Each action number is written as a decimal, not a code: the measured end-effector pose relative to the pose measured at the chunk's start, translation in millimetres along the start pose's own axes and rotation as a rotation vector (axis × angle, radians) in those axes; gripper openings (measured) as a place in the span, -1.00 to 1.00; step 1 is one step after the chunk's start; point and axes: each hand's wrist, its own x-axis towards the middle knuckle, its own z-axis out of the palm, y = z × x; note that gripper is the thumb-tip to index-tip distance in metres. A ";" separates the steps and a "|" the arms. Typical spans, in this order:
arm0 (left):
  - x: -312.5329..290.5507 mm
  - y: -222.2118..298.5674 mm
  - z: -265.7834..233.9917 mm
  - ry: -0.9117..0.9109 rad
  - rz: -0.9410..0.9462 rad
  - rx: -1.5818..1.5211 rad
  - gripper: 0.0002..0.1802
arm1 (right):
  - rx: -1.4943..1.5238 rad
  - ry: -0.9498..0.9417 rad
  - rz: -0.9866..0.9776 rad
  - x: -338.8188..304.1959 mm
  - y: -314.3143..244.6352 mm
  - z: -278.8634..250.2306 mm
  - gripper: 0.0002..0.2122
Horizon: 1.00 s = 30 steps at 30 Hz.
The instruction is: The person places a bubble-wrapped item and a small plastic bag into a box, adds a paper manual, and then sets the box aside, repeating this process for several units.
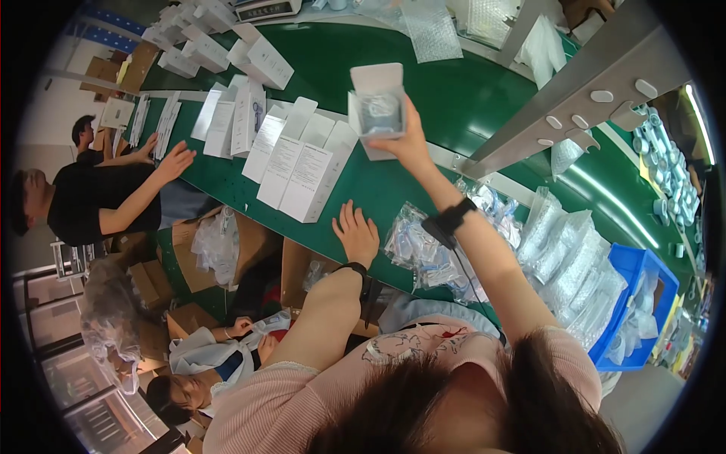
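Observation:
My right hand (pixel 409 142) grips a small white carton (pixel 377 79) by its right side and bottom, above the far part of the green table (pixel 382 181). The carton's top flap stands open. Inside it sits something in clear wrapping (pixel 381 113), its kind hard to make out. My left hand (pixel 356 235) rests on the near edge of the table, fingers spread, holding nothing. Just beyond it stands a group of open white cartons (pixel 299 178) with printed sides. Small clear bags (pixel 423 246) with white and blue parts lie between my arms.
Bubble-wrapped packs (pixel 571 265) and a blue crate (pixel 639 303) are at the right. A metal post (pixel 560 98) slants over the far right. More white cartons (pixel 261 57) stand at the back left. One co-worker (pixel 106 178) stands left; another (pixel 204 382) is at lower left.

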 end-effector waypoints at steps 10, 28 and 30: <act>1.3 -0.3 0.3 -0.008 -0.006 0.007 -0.63 | -0.184 0.043 -0.065 11.4 13.9 30.8 0.00; 1.8 7.2 0.4 0.013 0.022 -0.007 -0.63 | -0.311 -0.020 0.059 -28.0 -3.6 14.0 -0.11; 1.5 7.1 -0.6 0.017 0.014 -0.007 -0.64 | -0.414 -0.239 0.105 -53.2 -14.8 -17.4 -0.27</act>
